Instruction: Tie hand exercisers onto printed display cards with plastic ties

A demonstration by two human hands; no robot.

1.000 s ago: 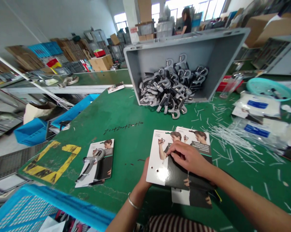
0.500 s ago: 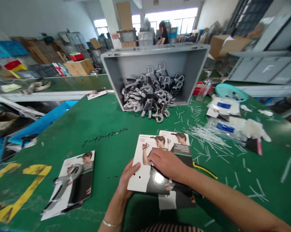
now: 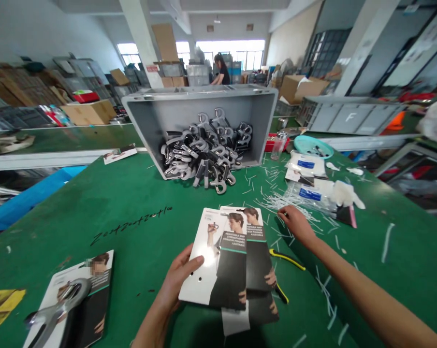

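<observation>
My left hand (image 3: 180,273) grips a printed cardboard backing card (image 3: 213,285) by its left edge, thumb on top. Two small holes show near that thumb. More backing cards (image 3: 257,261) lie beneath it on the table. At the edge of a pile of thin white plastic ties (image 3: 276,200), my right hand (image 3: 296,223) has its fingers pinched together; what they hold, if anything, is too small to make out. Yellow-and-black handled pliers (image 3: 289,259) lie partly under the cards. To the left, a grey and black hand grip strengthener (image 3: 71,297) rests on another card (image 3: 102,290).
A grey crate (image 3: 138,125) tipped on its side holds many hand grips (image 3: 204,150), some spilling onto the green table (image 3: 138,188). At right are plastic packs (image 3: 309,193), a white glove (image 3: 345,194) and a turquoise basin (image 3: 313,145). A person (image 3: 222,70) works far behind.
My right hand has left the card and moved right to the white ties. The left hand still holds the card. The whole view has turned to the right.
</observation>
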